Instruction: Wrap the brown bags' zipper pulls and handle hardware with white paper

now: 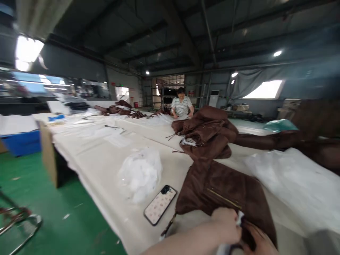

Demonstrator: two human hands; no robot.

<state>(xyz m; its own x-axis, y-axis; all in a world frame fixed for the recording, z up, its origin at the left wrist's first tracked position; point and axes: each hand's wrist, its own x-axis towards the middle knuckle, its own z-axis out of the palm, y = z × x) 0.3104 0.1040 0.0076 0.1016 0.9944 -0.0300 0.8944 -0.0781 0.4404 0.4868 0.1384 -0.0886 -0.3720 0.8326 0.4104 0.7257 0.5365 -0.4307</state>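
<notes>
A dark brown bag (228,184) with a brass-coloured zip lies on the table nearest me. My left hand (227,225) reaches over its near edge, closed, with a small white and dark piece poking out by the fingers. What exactly it grips is hidden. Close by on the right, my right hand (259,242) touches brown material at the bag's near edge; it is blurred and partly cut off by the frame. A phone in a patterned case (160,204) lies left of the bag.
A pale table (92,156) stretches away from me. On it are a crumpled clear plastic bag (140,173), a heap of brown bags (209,131) and white plastic sheeting (297,180). A person (182,106) stands at the far side. A blue bin (22,141) stands left.
</notes>
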